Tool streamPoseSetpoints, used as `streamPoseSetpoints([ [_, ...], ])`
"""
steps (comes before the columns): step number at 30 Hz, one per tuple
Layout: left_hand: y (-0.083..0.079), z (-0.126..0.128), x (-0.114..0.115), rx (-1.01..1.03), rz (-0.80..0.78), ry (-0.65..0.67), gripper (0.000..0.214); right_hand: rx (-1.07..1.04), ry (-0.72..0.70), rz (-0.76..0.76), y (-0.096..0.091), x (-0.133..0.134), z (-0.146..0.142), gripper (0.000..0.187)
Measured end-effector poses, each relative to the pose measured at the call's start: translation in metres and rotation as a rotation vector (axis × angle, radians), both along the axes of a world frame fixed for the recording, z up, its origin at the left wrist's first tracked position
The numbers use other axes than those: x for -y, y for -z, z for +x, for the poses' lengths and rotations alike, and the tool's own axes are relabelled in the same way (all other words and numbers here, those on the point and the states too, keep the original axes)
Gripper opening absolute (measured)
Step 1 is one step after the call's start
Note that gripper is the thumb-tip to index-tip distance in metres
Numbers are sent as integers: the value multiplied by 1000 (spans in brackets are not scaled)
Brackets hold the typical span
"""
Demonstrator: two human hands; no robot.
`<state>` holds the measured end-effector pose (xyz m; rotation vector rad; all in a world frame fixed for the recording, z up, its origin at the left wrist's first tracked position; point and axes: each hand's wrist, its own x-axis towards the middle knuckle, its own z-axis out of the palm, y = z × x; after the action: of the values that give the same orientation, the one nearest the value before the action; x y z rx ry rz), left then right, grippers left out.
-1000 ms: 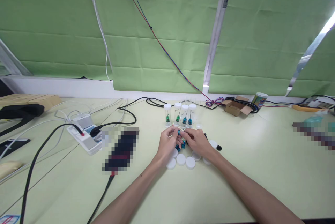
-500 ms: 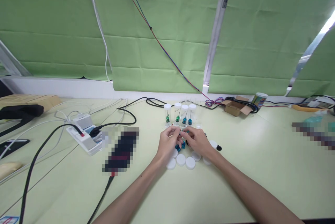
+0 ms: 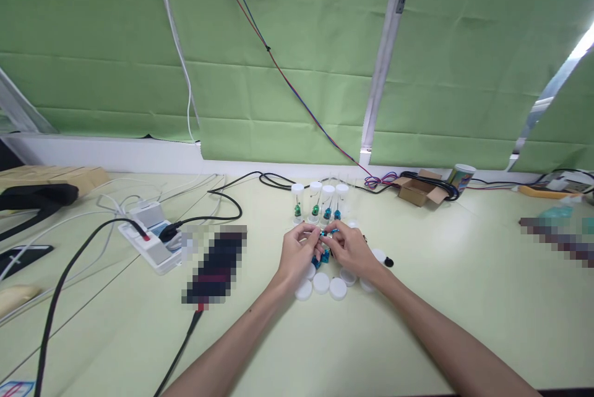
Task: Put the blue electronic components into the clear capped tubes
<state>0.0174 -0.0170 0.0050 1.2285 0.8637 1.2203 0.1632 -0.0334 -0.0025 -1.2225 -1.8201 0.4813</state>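
Observation:
My left hand (image 3: 297,253) and my right hand (image 3: 349,246) meet over the table, the fingertips of each closed in a pinch. Between them is a small blue-and-dark part (image 3: 327,234), too small and too covered by fingers to name closely. Just beneath the hands lie blue pieces (image 3: 324,256). Round white lids (image 3: 321,283) are scattered around and in front of them. Behind my fingers stand several clear tubes with white caps (image 3: 297,189); green parts (image 3: 315,210) and blue parts (image 3: 327,214) with thin dark stems show inside.
Left of my forearm is a blurred-out dark device (image 3: 216,267) with a black cable. A white power strip (image 3: 151,245) with plugs sits further left. At the back are a small cardboard box (image 3: 414,190) and a canister (image 3: 460,178). A small black piece (image 3: 388,262) lies beside my right wrist.
The fingertips have parted slightly, and more of the small blue-and-dark part shows between them. Forearms, tubes and lids stay where they were.

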Motion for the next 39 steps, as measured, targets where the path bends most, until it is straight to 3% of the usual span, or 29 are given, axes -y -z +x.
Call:
streamPoseSetpoints([
  [16, -1, -1, 0, -11, -14, -1, 30, 51, 52, 23, 0, 0, -1, 16],
  [26, -2, 1, 6, -44, 129, 19, 41, -44, 126, 31, 1, -3, -1, 25],
  [39, -5, 2, 3, 1, -96, 21, 35, -195, 138, -2, 2, -2, -1, 29],
])
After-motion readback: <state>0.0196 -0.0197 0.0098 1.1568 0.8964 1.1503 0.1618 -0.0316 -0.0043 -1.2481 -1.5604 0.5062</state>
